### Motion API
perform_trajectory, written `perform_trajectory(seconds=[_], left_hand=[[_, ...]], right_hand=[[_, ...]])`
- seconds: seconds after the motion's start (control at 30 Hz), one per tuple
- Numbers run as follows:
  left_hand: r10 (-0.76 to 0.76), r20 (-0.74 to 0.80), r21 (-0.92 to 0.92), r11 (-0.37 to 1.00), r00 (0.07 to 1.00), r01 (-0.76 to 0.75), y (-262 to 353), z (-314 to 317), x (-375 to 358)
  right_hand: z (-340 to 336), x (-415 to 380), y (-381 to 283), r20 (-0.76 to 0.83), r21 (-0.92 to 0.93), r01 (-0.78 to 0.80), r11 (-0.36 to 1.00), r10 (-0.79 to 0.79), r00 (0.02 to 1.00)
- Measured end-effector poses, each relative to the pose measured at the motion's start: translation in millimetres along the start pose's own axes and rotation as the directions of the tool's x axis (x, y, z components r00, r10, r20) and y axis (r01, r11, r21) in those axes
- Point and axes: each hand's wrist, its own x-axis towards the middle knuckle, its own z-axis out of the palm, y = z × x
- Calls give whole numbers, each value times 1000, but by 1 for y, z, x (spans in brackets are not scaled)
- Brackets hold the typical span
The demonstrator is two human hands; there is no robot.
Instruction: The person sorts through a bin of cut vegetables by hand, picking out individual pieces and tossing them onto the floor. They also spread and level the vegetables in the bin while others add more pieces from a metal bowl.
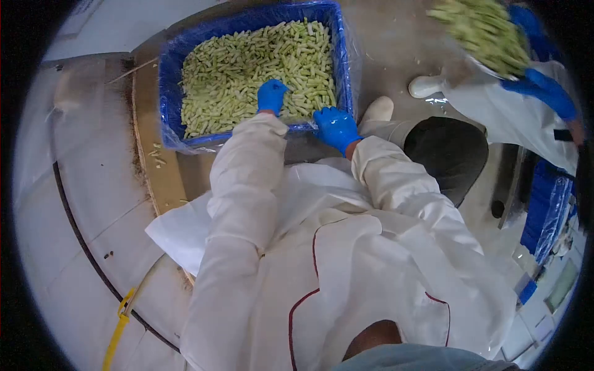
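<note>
A blue plastic crate (341, 62), lined with clear film, is filled with short cut pieces of pale green vegetable stalk (247, 62). My left hand (271, 96), in a blue glove, is over the pieces near the crate's front side. Its fingers are curled in, and whatever may be inside them is hidden. My right hand (337, 128), also gloved in blue, grips the rim at the crate's near right corner, fingers bent over the edge and film.
At upper right, a person in a white apron (501, 111) and blue gloves carries a blurred heap of green pieces (486, 37). A dark round-topped object (447, 154) stands right of my arm. Blue crates (544, 213) sit at far right. A black hose (80, 232) runs at left.
</note>
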Motion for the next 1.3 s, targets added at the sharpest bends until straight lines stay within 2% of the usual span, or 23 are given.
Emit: perform_trajectory(seconds=[0.03, 0.07, 0.1, 0.17, 0.2, 0.23, 0.3, 0.33, 0.37, 0.43, 0.53, 0.57, 0.6, 0.67, 0.77, 0.87, 0.97, 1.07, 1.17, 1.3], left_hand=[[21, 146, 391, 917, 989, -77, 12, -21, 7], [-107, 84, -129, 985, 991, 118, 24, -41, -2], [-245, 95, -617, 746, 965, 250, 35, -65, -19], [-231, -6, -637, 751, 973, 174, 43, -122, -40], [-229, -91, -468, 869, 969, 162, 41, -153, -50], [-258, -149, -539, 831, 955, 141, 36, -181, -63], [-286, -407, -386, 915, 867, 121, -24, -226, -79], [-242, -485, 75, 946, 840, 316, -58, -256, -89], [-168, -536, 498, 728, 828, 470, -77, -277, -100], [-362, -592, 670, 276, 720, 689, -41, -280, -136], [-281, -715, 610, 195, 640, 768, -8, -261, -152], [-316, -701, 584, 260, 639, 769, 3, -258, -144], [-183, -717, 603, 321, 672, 730, 9, -248, -135], [89, -721, 654, 414, 687, 633, 18, -228, -120], [102, -548, 735, 533, 830, 419, 25, -195, -112], [254, -408, 763, 622, 877, 175, 33, -154, -112], [244, -318, 761, 642, 916, 93, 42, -119, -115], [262, -256, 773, 634, 931, 34, 23, -100, -116], [155, -205, 808, 585, 966, 78, 26, -99, -113], [-16, -148, 799, 588, 989, 129, 18, -99, -103]], right_hand=[[-1, 0, 0, 14, 14, -7, 1000, 7, 1000], [-3, 0, -1, 30, 29, -14, 999, 13, 999], [-4, 0, -2, 47, 44, -17, 999, 15, 999], [-29, 4, -11, 166, 55, -44, 998, 34, 985], [-39, 5, -15, 228, 58, -55, 997, 40, 973], [-34, 5, -14, 216, 55, -43, 998, 30, 976], [-11, 5, -6, 190, 47, -22, 999, 12, 982], [-6, 4, -5, 141, 58, -21, 998, 12, 990], [-2, 3, -5, 92, 67, -22, 998, 16, 996], [13, 0, 0, 24, 82, -36, 996, 34, 999], [28, 4, 6, -1, 51, -63, 997, 63, 998], [26, 3, 5, 19, 6, -62, 998, 61, 998], [23, 5, 5, 39, -39, -58, 998, 60, 997], [33, 3, 9, 30, -16, -65, 998, 65, 997], [24, 2, 7, 58, -14, -51, 999, 51, 997], [17, 2, 4, 62, -18, -35, 999, 36, 997], [21, -1, 5, 51, -7, -40, 999, 40, 998], [11, 2, 1, 83, 0, -39, 999, 39, 996], [6, 1, -1, 78, -19, -19, 1000, 20, 997], [1, 2, -2, 50, -2, -36, 999, 36, 998]])
